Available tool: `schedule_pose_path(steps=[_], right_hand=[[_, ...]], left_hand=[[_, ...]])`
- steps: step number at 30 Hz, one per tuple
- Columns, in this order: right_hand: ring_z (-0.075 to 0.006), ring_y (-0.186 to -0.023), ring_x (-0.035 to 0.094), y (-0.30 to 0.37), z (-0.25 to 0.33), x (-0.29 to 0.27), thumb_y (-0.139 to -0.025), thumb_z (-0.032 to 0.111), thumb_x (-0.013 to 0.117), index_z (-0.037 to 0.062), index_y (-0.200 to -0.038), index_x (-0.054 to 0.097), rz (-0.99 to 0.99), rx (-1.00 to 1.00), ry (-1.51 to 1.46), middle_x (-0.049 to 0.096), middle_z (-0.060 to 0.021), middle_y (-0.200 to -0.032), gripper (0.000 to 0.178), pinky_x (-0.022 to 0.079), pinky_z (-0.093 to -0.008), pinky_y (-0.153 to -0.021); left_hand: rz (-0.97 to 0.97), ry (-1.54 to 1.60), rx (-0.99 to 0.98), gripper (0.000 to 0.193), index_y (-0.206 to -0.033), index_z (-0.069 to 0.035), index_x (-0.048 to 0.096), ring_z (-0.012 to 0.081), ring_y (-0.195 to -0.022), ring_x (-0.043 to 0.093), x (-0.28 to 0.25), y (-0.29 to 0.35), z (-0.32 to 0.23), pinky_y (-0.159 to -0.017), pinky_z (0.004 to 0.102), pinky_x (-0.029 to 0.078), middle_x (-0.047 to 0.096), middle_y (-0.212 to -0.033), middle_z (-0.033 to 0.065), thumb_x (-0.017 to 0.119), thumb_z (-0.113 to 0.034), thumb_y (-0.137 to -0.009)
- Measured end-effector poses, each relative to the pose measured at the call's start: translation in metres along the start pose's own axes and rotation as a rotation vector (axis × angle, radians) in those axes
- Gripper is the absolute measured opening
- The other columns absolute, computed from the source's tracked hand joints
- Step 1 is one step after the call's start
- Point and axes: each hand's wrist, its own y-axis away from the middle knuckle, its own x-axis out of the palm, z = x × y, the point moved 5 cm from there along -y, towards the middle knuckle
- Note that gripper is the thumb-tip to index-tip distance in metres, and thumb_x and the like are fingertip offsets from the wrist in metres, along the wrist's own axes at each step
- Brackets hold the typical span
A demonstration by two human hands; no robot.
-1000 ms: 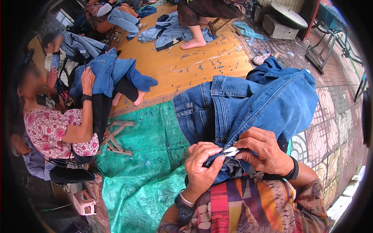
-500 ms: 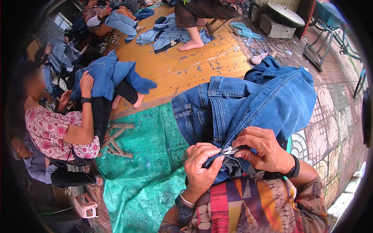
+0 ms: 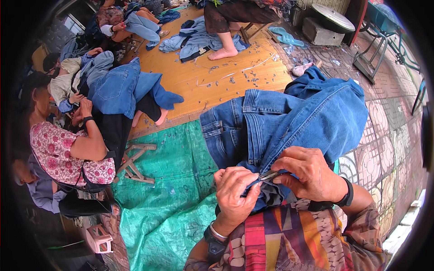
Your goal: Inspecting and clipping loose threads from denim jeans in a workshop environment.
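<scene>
Blue denim jeans (image 3: 312, 119) lie bunched across my lap, with the waistband and several belt loops spread to the left. My left hand (image 3: 236, 192) is closed, pinching a denim edge between thumb and fingers. In my right hand (image 3: 309, 174) is a small pair of metal thread snips (image 3: 270, 175), held between thumb and fingers. Their tips point left and meet the cloth right by my left thumb and fingertip. Whether a thread lies between the blades is too small to make out.
A green tarp (image 3: 162, 198) covers the ground at my left, beside an orange-yellow board (image 3: 212, 81) strewn with dark scraps. Another person (image 3: 68, 149) sits at the left with jeans, near a folding wooden stool (image 3: 135, 162). A pink plastic stool (image 3: 99, 238) stands lower left.
The snips have turned slightly in my right hand, their tips still at the cloth. At the left, the seated person's raised hand has come down, and another person behind has come forward into view.
</scene>
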Motion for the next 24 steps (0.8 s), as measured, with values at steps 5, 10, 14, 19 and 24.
schedule_pose_path(steps=[5,10,14,19,24], right_hand=[[-0.0301,-0.073,0.059,-0.006,0.004,-0.007,-0.068,0.006,0.071,0.0035,-0.086,0.059,0.030,-0.005,-0.025,0.056,-0.0090,-0.077,0.023,0.046,-0.0395,-0.059],[-0.0306,-0.072,0.059,-0.014,0.008,-0.011,-0.069,0.007,0.071,0.0035,-0.086,0.059,0.046,-0.017,-0.069,0.056,-0.0091,-0.076,0.021,0.046,-0.0392,-0.057],[-0.0305,-0.072,0.058,-0.016,0.011,-0.014,-0.070,0.008,0.072,0.0033,-0.087,0.059,0.068,-0.006,-0.067,0.056,-0.0091,-0.077,0.022,0.046,-0.0389,-0.057],[-0.0308,-0.072,0.058,-0.017,0.014,-0.014,-0.068,0.007,0.072,0.0031,-0.089,0.059,0.007,-0.069,-0.047,0.056,-0.0094,-0.078,0.025,0.046,-0.0389,-0.058],[-0.0287,-0.074,0.062,-0.019,0.013,-0.013,-0.067,0.007,0.076,0.0030,-0.088,0.062,0.075,-0.029,-0.022,0.061,-0.0097,-0.081,0.026,0.049,-0.0360,-0.059]], left_hand=[[-0.078,0.158,-0.077,0.019,-0.083,-0.005,0.062,0.0223,-0.076,0.061,0.001,0.004,0.004,-0.077,0.0350,0.040,0.061,-0.077,0.0048,0.072,-0.003,-0.067],[-0.142,0.278,-0.115,0.017,-0.084,-0.003,0.061,0.0236,-0.075,0.061,0.001,0.005,0.006,-0.074,0.0352,0.043,0.060,-0.075,0.0074,0.070,-0.003,-0.070],[-0.138,0.303,-0.091,0.015,-0.084,-0.002,0.061,0.0239,-0.074,0.060,0.000,0.003,0.006,-0.073,0.0349,0.044,0.060,-0.076,0.0082,0.068,-0.003,-0.072],[-0.123,0.331,-0.080,0.015,-0.083,-0.001,0.060,0.0234,-0.073,0.059,-0.001,0.000,0.007,-0.069,0.0327,0.045,0.059,-0.076,0.0094,0.070,-0.007,-0.074],[-0.116,0.347,-0.072,0.017,-0.082,-0.001,0.058,0.0231,-0.071,0.059,-0.001,-0.002,0.008,-0.063,0.0313,0.047,0.059,-0.075,0.0105,0.071,-0.009,-0.074]])
